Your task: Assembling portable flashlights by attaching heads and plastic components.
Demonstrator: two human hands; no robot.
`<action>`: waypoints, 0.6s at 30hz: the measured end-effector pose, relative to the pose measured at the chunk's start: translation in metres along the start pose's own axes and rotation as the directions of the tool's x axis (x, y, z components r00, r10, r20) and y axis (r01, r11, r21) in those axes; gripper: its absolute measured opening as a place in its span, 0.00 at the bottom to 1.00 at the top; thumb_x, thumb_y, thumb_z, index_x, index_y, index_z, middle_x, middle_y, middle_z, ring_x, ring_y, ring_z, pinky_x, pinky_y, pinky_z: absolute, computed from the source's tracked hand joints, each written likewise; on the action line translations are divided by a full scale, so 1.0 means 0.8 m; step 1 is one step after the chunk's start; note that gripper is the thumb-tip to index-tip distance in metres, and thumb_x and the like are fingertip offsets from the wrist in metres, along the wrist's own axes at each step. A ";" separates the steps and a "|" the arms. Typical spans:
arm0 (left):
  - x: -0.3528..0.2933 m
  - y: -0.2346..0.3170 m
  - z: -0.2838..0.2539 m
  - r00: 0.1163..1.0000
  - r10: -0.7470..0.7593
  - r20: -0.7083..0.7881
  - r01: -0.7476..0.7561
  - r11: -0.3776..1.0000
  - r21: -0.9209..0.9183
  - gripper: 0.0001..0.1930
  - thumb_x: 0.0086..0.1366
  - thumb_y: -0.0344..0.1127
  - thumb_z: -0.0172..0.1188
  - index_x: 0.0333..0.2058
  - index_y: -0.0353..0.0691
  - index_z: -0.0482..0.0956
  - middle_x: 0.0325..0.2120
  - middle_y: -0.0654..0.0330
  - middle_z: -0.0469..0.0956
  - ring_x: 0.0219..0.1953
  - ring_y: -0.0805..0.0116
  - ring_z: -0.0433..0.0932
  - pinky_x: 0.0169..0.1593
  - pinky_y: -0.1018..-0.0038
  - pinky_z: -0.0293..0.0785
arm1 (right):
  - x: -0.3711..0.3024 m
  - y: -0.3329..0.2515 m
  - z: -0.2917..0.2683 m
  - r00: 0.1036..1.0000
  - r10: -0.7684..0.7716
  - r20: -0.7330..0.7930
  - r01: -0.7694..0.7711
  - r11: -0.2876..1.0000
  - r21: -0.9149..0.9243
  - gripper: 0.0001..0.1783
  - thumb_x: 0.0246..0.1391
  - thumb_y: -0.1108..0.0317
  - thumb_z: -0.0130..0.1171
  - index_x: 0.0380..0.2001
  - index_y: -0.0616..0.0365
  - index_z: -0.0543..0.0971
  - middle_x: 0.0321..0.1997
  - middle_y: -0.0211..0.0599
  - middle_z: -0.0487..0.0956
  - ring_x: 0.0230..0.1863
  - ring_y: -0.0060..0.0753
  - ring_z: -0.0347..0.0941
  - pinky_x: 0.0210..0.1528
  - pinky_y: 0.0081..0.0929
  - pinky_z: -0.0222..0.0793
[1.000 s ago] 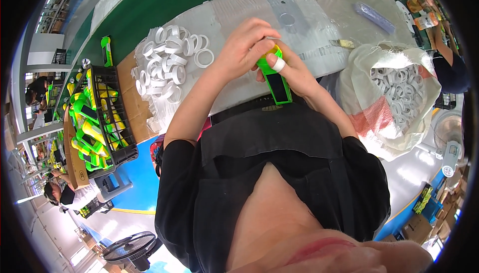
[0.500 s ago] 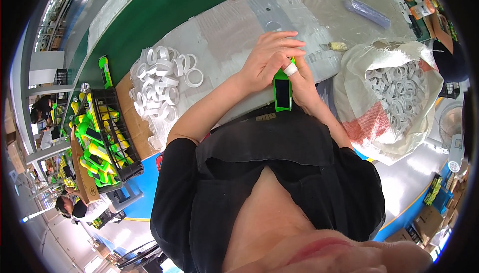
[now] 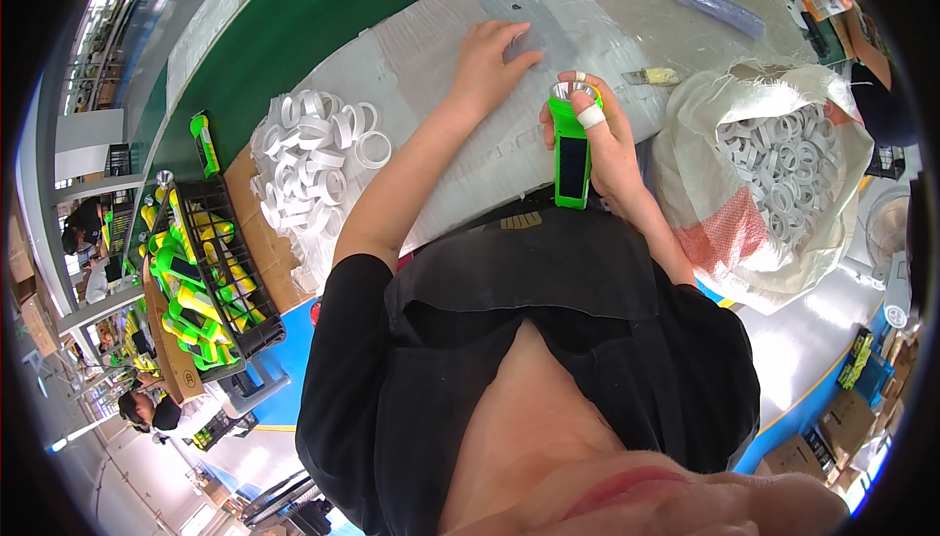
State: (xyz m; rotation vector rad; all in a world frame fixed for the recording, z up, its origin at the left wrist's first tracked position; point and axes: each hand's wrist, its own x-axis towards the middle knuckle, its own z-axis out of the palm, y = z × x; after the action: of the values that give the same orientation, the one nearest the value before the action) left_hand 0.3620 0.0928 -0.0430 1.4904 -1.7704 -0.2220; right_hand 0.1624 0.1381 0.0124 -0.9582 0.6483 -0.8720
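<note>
My right hand [image 3: 609, 139] is wrapped round a green flashlight [image 3: 572, 159] with a dark panel along its side. The flashlight's silvery reflector end points away from me. White bands circle the thumb and a finger of that hand. To the left, my left hand [image 3: 493, 64] hovers over the plastic-covered table [image 3: 431, 86], its thumb and fingers apart with nothing between them. A heap of white plastic rings [image 3: 315, 149] lies on the table left of my left forearm.
At the right, a white woven sack [image 3: 685, 164] holds many grey-white rings. A yellow-handled cutter [image 3: 654, 76] and a clear plastic roll [image 3: 720, 7] lie on the table. At the left stands a black crate [image 3: 257, 281] of green and yellow flashlights. Another flashlight [image 3: 205, 144] lies beyond it.
My left hand has come off the flashlight's far end and moved left and away, its fingers parting. The reflector end now shows. My right hand keeps its hold, shifted slightly right.
</note>
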 end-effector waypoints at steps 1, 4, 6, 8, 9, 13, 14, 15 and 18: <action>0.000 0.003 -0.005 0.999 -0.032 -0.019 0.031 0.997 -0.071 0.22 0.56 0.40 0.67 0.48 0.41 0.79 0.46 0.56 0.77 0.50 0.55 0.72 0.51 0.64 0.68 | 0.000 -0.002 0.002 1.000 -0.003 0.000 0.003 1.000 -0.013 0.23 0.66 0.53 0.48 0.55 0.59 0.66 0.35 0.42 0.77 0.30 0.28 0.72 0.34 0.25 0.68; -0.011 0.039 -0.045 0.989 -0.146 0.034 0.147 0.912 -0.384 0.21 0.58 0.38 0.66 0.50 0.42 0.79 0.45 0.55 0.76 0.47 0.56 0.72 0.49 0.65 0.69 | -0.001 -0.008 0.008 0.999 -0.006 0.032 0.008 0.999 -0.041 0.24 0.66 0.53 0.49 0.55 0.60 0.67 0.36 0.42 0.77 0.30 0.28 0.73 0.34 0.25 0.68; -0.024 0.074 -0.071 0.999 -0.008 0.035 0.021 0.916 -0.400 0.20 0.60 0.37 0.64 0.51 0.42 0.78 0.45 0.55 0.75 0.47 0.56 0.72 0.50 0.66 0.68 | -0.004 -0.011 0.011 0.999 -0.012 0.047 0.015 0.998 -0.062 0.25 0.65 0.52 0.49 0.54 0.61 0.67 0.36 0.42 0.77 0.30 0.28 0.73 0.34 0.24 0.68; -0.040 0.093 -0.087 0.976 0.215 0.026 -0.192 0.917 -0.351 0.18 0.65 0.36 0.57 0.54 0.43 0.77 0.45 0.55 0.73 0.48 0.57 0.70 0.52 0.66 0.66 | -0.003 -0.007 0.015 0.986 -0.039 0.162 0.043 0.999 -0.016 0.21 0.64 0.57 0.53 0.52 0.62 0.69 0.35 0.40 0.77 0.30 0.27 0.74 0.35 0.24 0.70; -0.048 0.093 -0.094 0.978 0.208 0.021 -0.189 0.920 -0.343 0.18 0.65 0.36 0.57 0.54 0.43 0.77 0.45 0.55 0.73 0.48 0.57 0.70 0.52 0.66 0.66 | -0.003 -0.008 0.023 0.984 -0.036 0.173 0.039 0.999 -0.015 0.21 0.64 0.57 0.53 0.52 0.62 0.69 0.35 0.40 0.77 0.30 0.27 0.74 0.35 0.24 0.70; -0.073 0.091 -0.115 0.976 0.218 0.023 -0.211 0.960 -0.184 0.20 0.71 0.41 0.46 0.54 0.40 0.77 0.48 0.53 0.72 0.52 0.56 0.67 0.54 0.67 0.64 | 0.000 -0.008 0.046 0.967 0.022 0.254 0.005 0.994 -0.107 0.22 0.63 0.57 0.55 0.52 0.63 0.69 0.34 0.37 0.77 0.31 0.25 0.74 0.34 0.23 0.71; -0.077 0.089 -0.119 0.974 0.227 0.007 -0.223 0.961 -0.161 0.21 0.72 0.42 0.44 0.54 0.40 0.77 0.48 0.53 0.72 0.53 0.55 0.67 0.55 0.66 0.63 | 0.002 -0.007 0.050 0.959 0.044 0.281 -0.001 0.988 -0.152 0.23 0.63 0.57 0.55 0.51 0.63 0.69 0.34 0.36 0.77 0.31 0.24 0.74 0.34 0.23 0.71; -0.080 0.091 -0.123 0.975 0.224 0.002 -0.221 0.963 -0.153 0.21 0.72 0.42 0.44 0.54 0.40 0.77 0.48 0.53 0.72 0.53 0.55 0.67 0.55 0.66 0.63 | 0.001 -0.008 0.055 0.956 0.044 0.291 0.000 0.988 -0.152 0.23 0.63 0.57 0.55 0.51 0.63 0.69 0.34 0.36 0.77 0.31 0.24 0.74 0.34 0.23 0.71; -0.089 0.092 -0.130 0.966 0.254 -0.047 -0.258 0.944 -0.207 0.21 0.71 0.40 0.43 0.52 0.36 0.77 0.50 0.52 0.72 0.52 0.55 0.68 0.56 0.63 0.63 | 0.002 -0.010 0.070 0.934 0.066 0.350 -0.005 0.985 -0.171 0.23 0.63 0.56 0.56 0.50 0.63 0.69 0.35 0.35 0.76 0.31 0.25 0.75 0.34 0.23 0.71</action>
State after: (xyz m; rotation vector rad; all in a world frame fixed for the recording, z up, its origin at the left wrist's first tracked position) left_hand 0.3750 0.2137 0.0379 1.0971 -1.8413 -0.2531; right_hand 0.2052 0.1578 0.0440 -1.2179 0.4291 -0.5956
